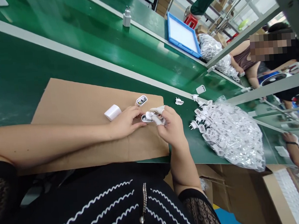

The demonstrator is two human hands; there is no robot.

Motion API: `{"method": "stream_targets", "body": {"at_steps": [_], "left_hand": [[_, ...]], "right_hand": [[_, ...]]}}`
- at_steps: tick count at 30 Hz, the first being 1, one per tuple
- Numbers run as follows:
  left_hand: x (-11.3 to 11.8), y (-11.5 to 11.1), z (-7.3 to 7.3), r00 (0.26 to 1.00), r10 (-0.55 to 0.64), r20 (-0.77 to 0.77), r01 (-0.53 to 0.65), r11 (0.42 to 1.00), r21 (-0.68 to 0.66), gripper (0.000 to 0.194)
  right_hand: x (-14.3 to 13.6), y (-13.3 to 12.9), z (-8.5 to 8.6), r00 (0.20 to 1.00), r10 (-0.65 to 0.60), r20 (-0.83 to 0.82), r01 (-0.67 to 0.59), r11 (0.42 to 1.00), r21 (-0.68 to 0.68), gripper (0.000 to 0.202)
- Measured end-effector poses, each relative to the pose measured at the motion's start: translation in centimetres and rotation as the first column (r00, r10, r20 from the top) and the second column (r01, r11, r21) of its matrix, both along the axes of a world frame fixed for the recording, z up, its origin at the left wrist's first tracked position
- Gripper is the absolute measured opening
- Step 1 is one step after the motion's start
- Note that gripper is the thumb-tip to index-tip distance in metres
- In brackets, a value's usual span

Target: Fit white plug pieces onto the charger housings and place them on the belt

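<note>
Head view, centre of the frame: the left hand [126, 123] grips an open white housing [144, 119], the right hand [172, 125] pinches a small white piece [149, 115] at its mouth; a plug-filled bag [235, 137] bulges centre-right.

White casing [145, 119], dark inside; white part [149, 115] (partly hidden) at mouth.

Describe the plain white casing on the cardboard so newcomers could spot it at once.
Find the brown cardboard sheet on the green table, then the left hand over it. Just beyond the back of that hand is the plain white casing. Unlike the open casing to its right, it shows no parts inside.
</note>
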State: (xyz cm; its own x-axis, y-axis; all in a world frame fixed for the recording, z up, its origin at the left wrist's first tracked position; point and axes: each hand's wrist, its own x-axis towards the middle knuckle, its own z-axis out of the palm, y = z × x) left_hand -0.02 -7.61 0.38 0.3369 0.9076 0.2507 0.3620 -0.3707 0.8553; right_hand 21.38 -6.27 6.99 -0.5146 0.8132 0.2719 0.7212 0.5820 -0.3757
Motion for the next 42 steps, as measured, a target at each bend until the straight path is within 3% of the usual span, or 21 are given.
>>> {"method": "stream_targets", "body": {"at_steps": [5,11,14,17,21,26,32,34,37,38,39,40,42], "left_hand": [[0.1,-0.1,-0.2,1.000,-0.008,0.023,0.008,1.000,-0.025,0.026],[0.0,0.1,-0.3,0.999,-0.023,0.027,0.024,1.000,-0.012,0.026],[0.0,0.2,-0.3,0.999,-0.030,0.028,0.030,1.000,-0.009,0.026],[0.0,0.3,-0.3,0.999,-0.028,0.032,0.028,1.000,-0.002,0.026],[0.0,0.3,-0.5,0.999,-0.027,0.031,0.027,1.000,0.000,0.024],[0.0,0.0,-0.6,1.000,-0.014,0.025,0.014,1.000,0.025,0.024],[0.4,0.0,-0.1,0.997,-0.022,-0.074,0.028,0.997,0.072,0.033],[0.5,0.0,0.2,0.991,-0.031,-0.128,0.042,0.995,0.086,0.028],[-0.1,-0.6,1.2,0.985,-0.022,-0.171,0.044,0.991,0.123,0.024],[-0.5,-0.9,1.8,0.985,-0.016,-0.170,0.043,0.987,0.156,0.024],[-1.1,-1.2,2.5,0.986,-0.008,-0.164,0.042,0.978,0.203,0.025],[-1.6,-1.2,3.2,0.988,0.002,-0.157,0.040,0.965,0.261,0.027],[-2.7,-0.3,4.8,0.987,0.055,-0.154,0.006,0.927,0.374,0.030]], "right_hand": [[-0.9,-0.9,0.0,0.975,0.026,0.222,-0.057,0.990,0.132,0.037],[-1.1,-0.7,-0.3,0.949,0.045,0.312,-0.108,0.976,0.188,0.026],[-1.1,-0.8,-0.3,0.956,0.030,0.292,-0.104,0.965,0.240,0.031],[-1.1,-0.9,-0.3,0.953,0.013,0.302,-0.078,0.976,0.206,0.036],[-1.5,-0.8,0.0,0.942,0.010,0.336,-0.047,0.994,0.102,0.027],[-2.4,-1.1,0.0,0.936,-0.020,0.351,-0.006,0.997,0.075,0.017],[-2.2,-0.8,-1.3,0.970,-0.111,0.217,0.116,0.993,-0.010,0.020],[-1.6,-0.3,-1.7,0.990,-0.098,0.100,0.109,0.989,-0.102,0.022],[0.1,1.1,-2.1,0.980,-0.088,-0.179,0.045,0.972,-0.231,0.048],[0.8,1.8,-2.2,0.962,-0.123,-0.243,0.064,0.970,-0.236,0.055],[1.7,2.4,-2.3,0.938,-0.205,-0.281,0.159,0.971,-0.177,0.054],[2.5,3.2,-2.4,0.918,-0.304,-0.253,0.286,0.952,-0.107,0.050],[3.9,4.6,-2.6,0.855,-0.516,-0.044,0.517,0.856,0.018,0.045]]}}
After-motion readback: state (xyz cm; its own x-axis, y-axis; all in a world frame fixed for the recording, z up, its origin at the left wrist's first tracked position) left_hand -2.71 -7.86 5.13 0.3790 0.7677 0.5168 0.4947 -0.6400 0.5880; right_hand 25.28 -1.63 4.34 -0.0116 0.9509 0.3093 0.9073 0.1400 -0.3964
